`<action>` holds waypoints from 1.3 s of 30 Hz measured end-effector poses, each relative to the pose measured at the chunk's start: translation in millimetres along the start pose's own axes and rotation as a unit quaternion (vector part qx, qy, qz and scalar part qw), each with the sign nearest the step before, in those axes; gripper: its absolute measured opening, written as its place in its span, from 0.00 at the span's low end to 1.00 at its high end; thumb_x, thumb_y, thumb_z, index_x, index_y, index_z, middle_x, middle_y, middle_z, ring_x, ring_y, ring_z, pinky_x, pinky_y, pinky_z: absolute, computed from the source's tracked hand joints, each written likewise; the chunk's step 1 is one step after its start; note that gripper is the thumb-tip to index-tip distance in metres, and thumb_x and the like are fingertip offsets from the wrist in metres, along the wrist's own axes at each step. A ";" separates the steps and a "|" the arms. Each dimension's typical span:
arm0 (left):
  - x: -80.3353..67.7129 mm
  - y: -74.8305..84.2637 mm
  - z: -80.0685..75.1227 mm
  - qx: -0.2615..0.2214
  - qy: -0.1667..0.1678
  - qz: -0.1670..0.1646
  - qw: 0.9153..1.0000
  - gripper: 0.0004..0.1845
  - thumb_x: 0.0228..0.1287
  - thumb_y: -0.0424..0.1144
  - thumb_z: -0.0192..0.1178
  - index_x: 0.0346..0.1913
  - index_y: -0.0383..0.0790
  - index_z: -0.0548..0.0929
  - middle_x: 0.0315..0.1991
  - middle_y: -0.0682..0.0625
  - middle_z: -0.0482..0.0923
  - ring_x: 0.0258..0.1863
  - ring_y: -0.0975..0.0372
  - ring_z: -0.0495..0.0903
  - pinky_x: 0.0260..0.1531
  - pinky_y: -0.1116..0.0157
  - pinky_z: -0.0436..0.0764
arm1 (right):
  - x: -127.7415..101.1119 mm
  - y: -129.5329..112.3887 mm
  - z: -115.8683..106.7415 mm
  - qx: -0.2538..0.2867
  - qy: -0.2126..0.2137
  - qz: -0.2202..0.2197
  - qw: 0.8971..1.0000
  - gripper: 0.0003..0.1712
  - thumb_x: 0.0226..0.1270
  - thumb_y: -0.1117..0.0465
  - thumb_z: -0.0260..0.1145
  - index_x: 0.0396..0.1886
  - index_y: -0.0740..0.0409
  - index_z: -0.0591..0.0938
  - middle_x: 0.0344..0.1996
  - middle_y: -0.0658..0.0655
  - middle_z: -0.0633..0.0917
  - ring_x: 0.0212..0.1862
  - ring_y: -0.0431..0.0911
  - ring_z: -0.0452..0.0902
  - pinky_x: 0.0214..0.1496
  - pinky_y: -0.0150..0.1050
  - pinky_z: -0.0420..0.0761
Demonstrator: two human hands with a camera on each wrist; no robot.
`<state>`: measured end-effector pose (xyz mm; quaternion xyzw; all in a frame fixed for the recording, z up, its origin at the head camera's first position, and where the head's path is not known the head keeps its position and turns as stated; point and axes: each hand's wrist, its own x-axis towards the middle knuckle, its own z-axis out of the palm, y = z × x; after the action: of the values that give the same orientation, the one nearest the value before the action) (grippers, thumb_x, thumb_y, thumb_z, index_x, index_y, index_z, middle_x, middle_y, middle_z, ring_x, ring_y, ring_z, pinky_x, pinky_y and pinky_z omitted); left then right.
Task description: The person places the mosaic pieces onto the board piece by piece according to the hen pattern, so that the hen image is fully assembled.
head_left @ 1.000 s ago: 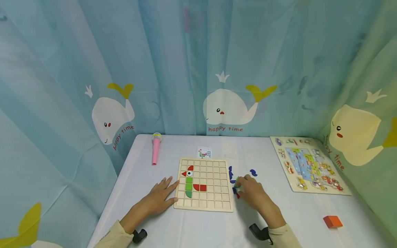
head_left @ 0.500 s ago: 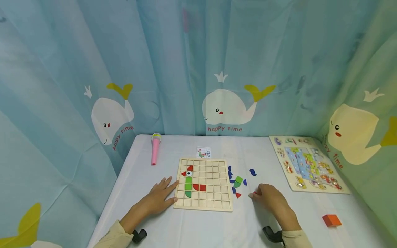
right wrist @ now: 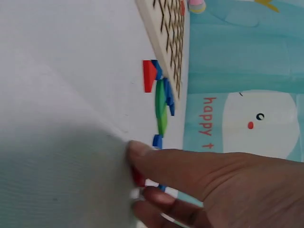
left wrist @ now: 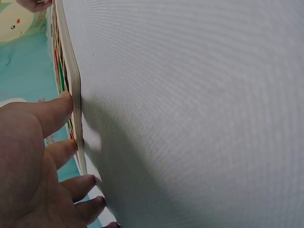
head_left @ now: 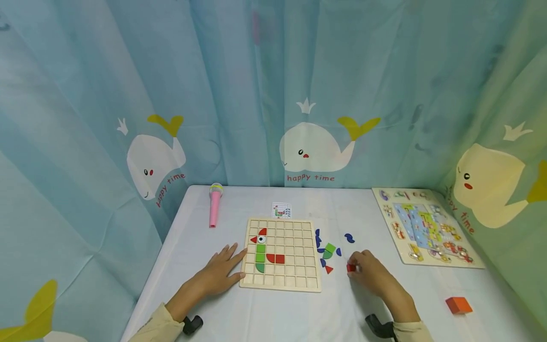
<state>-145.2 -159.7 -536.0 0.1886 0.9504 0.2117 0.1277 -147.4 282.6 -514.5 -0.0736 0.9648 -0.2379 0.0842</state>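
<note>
Placement of the small red square puzzle tile (head_left: 351,268) is the step in hand. The right hand (head_left: 371,274) pinches the tile between thumb and fingers (right wrist: 156,159), low over the white-clothed desk (head_left: 278,313), at about 3 o'clock from the pale wooden grid board (head_left: 280,254) and well apart from its right edge. The left hand (head_left: 219,273) lies flat at 9 o'clock of the board, fingers (left wrist: 52,111) straight and touching the board's near-left edge; it grips nothing.

Recommended procedure, as a judgement from these views:

1. Keep the left hand pressing the board edge so that the board does not slide when a tile is seated.
2. Carry the tile high enough to pass over the loose pieces lying between hand and board: the green pieces (head_left: 328,250), the red triangle (head_left: 328,269) and the blue pieces (head_left: 318,237). A low sweep would scatter them.
3. Consult the small pattern card (head_left: 281,210) at 12 o'clock of the board before choosing a cell.
4. Square the tile to the grid lines, then lower it flat. The likely cell adjoins the red pieces (head_left: 275,258) already seated beside the green column (head_left: 260,256); which cell exactly cannot be told.
5. Release only when the tile sits level within its cell.

The wrist views do not show whether the grip is centred on the tile.
</note>
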 end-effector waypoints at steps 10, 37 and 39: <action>1.2 -2.1 2.1 0.002 -0.002 -0.001 1.000 0.35 0.79 0.55 0.58 0.83 0.50 0.65 0.84 0.40 0.55 0.84 0.40 0.52 0.79 0.35 0.55 | 8.1 -1.4 11.4 0.011 0.033 0.017 0.999 0.12 0.66 0.67 0.75 0.46 0.64 0.83 0.39 0.58 0.79 0.40 0.48 0.75 0.44 0.45 0.82; 0.5 -2.6 1.6 -0.001 0.002 0.004 1.000 0.35 0.79 0.55 0.59 0.83 0.50 0.65 0.84 0.40 0.56 0.83 0.40 0.52 0.78 0.35 0.55 | 42.2 -120.3 64.6 -0.001 0.049 -0.122 0.991 0.11 0.61 0.69 0.80 0.38 0.60 0.85 0.34 0.53 0.78 0.34 0.41 0.70 0.36 0.36 0.78; 0.7 -2.8 1.6 -0.002 0.002 0.005 1.000 0.35 0.79 0.55 0.59 0.83 0.50 0.64 0.84 0.40 0.55 0.83 0.40 0.52 0.78 0.35 0.55 | 44.2 -124.1 63.4 -0.001 0.040 -0.113 0.993 0.10 0.62 0.69 0.79 0.39 0.60 0.85 0.34 0.53 0.79 0.34 0.41 0.70 0.36 0.36 0.78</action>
<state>-146.2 -161.1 -538.7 0.1930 0.9494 0.2144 0.1246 -165.2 137.5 -517.0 -0.1730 0.9532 -0.2473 0.0181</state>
